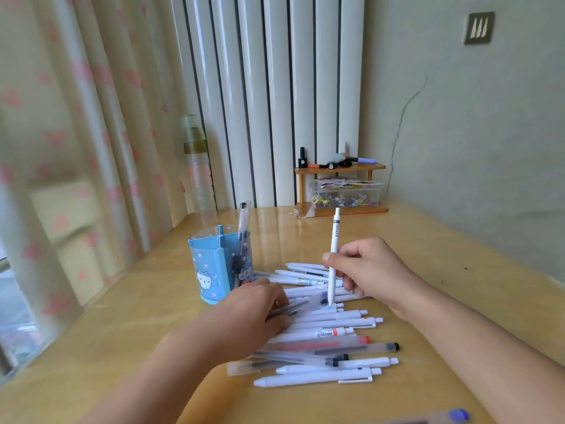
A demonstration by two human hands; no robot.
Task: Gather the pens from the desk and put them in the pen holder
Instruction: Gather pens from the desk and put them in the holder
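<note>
A blue pen holder [208,270] with a cat print stands on the wooden desk [428,255], and one translucent pen [244,221] sticks up out of it. Several white and frosted pens [324,341] lie in a pile just right of it. My right hand [367,270] pinches a white pen [334,249] that stands upright with its tip down over the pile. My left hand [253,310] lies on the pile's left side, fingers curled round a dark translucent pen [289,309].
A small wooden shelf [339,169] with bottles and a clear box of clips stands at the desk's back edge against the radiator. A plastic bottle [198,166] stands at the back left by the curtain. A blue-capped pen [452,417] lies at the near edge.
</note>
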